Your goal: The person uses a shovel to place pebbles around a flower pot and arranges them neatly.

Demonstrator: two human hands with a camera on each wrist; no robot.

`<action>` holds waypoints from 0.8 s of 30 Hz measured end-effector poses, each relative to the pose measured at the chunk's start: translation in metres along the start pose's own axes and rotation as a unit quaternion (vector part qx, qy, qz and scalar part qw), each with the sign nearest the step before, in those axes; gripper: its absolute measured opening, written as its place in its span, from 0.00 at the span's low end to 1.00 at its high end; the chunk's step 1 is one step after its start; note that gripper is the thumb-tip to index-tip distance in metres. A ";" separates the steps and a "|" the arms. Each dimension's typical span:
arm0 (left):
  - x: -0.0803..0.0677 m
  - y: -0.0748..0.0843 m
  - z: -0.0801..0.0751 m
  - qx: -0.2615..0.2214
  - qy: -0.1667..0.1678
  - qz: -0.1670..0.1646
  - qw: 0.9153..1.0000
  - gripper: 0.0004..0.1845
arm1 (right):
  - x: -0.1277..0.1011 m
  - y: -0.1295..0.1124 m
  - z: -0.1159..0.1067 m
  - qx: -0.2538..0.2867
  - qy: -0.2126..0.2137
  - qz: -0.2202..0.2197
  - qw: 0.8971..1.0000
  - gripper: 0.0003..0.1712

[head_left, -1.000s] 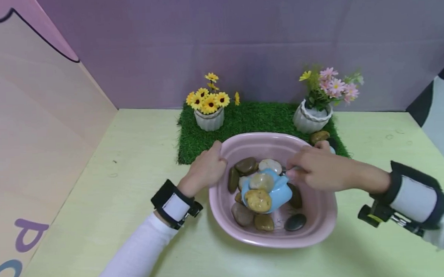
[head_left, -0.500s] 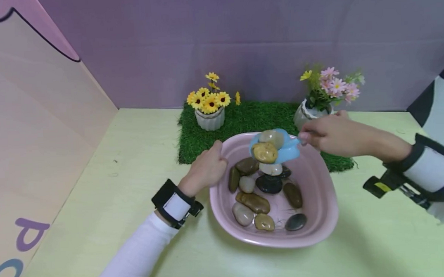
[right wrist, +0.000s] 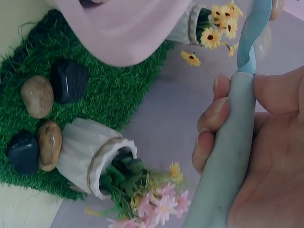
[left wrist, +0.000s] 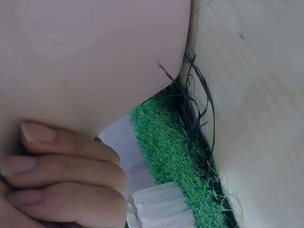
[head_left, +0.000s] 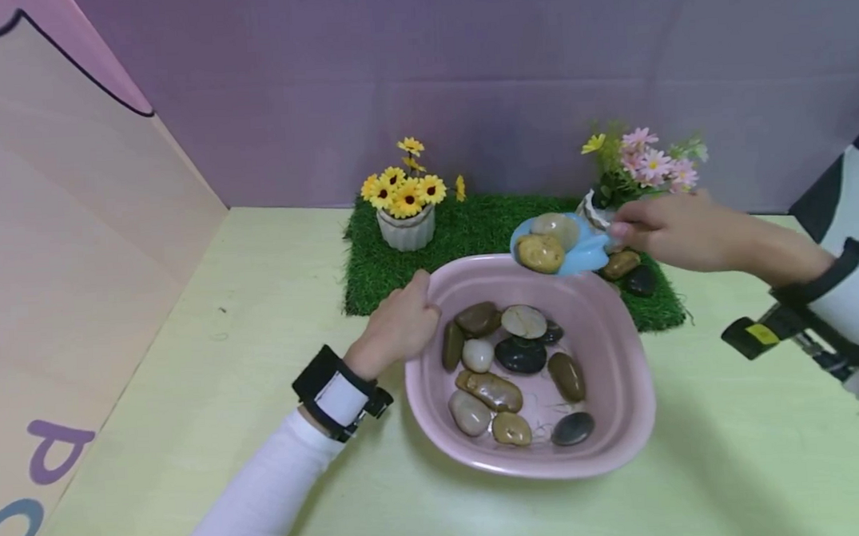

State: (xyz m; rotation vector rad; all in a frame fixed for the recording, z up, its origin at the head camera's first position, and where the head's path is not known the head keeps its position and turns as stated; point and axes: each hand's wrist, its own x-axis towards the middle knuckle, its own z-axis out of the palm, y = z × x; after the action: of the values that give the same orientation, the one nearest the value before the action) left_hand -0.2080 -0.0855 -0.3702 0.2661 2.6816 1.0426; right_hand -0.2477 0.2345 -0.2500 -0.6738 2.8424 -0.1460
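My left hand (head_left: 396,321) grips the left rim of a pink basin (head_left: 634,419); the left wrist view shows its fingers curled at the wall. Several smooth stones lie in the basin, among them a black stone (head_left: 521,356) and a long brown stone (head_left: 488,390). Beyond the basin's back right rim, my right hand (head_left: 694,228) holds a light blue scoop (head_left: 589,253) over the grass mat. In the right wrist view, fingers and thumb wrap round its pale grey-green handle (right wrist: 228,147). A yellow-tan stone (head_left: 540,253) and a pale stone (head_left: 557,226) rest on the scoop.
Behind the basin lies a green grass mat (head_left: 470,218). White pots of yellow flowers (head_left: 406,231) and pink flowers (right wrist: 88,147) stand on it. Near the right pot lie brown and black stones (right wrist: 70,81). A purple-grey backdrop (head_left: 465,82) rises behind the table.
The scoop, carrying two stones, has been lifted out of the basin and moved back and right with my right hand. My left hand stays on the rim.
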 end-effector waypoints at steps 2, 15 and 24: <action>0.000 0.000 0.000 -0.002 -0.002 -0.001 1.000 0.21 | 0.000 0.004 -0.003 -0.005 -0.001 0.006 1.000 0.21; -0.001 0.001 0.000 -0.004 -0.001 -0.005 1.000 0.21 | -0.001 0.033 -0.013 0.013 -0.022 0.041 0.999 0.30; 0.000 0.000 0.000 -0.001 0.000 -0.003 1.000 0.21 | 0.003 0.050 -0.016 0.000 -0.027 0.061 0.998 0.34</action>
State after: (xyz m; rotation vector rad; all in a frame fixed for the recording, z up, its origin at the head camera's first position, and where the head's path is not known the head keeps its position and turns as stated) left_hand -0.2077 -0.0853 -0.3698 0.2587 2.6789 1.0442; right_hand -0.2756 0.2787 -0.2424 -0.4931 2.8207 -0.1072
